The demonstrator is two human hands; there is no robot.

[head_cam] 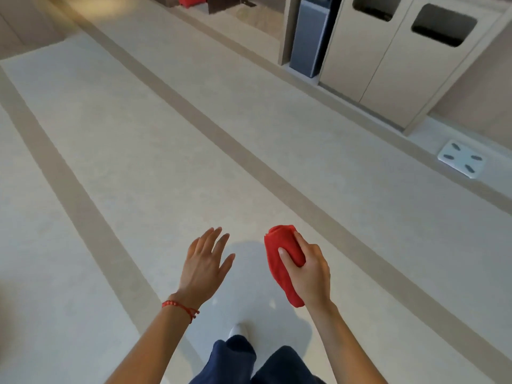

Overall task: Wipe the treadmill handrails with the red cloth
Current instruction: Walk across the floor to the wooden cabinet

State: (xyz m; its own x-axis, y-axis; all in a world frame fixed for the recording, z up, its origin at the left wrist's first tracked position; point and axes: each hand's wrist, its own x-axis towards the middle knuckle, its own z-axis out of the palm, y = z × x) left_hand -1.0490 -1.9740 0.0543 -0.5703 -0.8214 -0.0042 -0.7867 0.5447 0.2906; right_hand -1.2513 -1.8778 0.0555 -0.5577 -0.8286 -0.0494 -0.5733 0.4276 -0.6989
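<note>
A red cloth (281, 254), rolled into a bundle, is gripped in my right hand (309, 270) at the lower middle of the head view, held in the air above the floor. To its left my left hand (205, 264) is empty, palm down with the fingers spread, and a red bead bracelet circles its wrist. The two hands are apart, not touching. No treadmill or handrail shows in this view.
Pale floor with darker beige stripes (249, 159) runs diagonally ahead. A beige cabinet with two dark openings (393, 65) and a grey panel (310, 37) stand at the upper right. A white bathroom scale (461, 158) lies by the right wall. A red object (191, 0) sits far ahead. My legs and one shoe show below.
</note>
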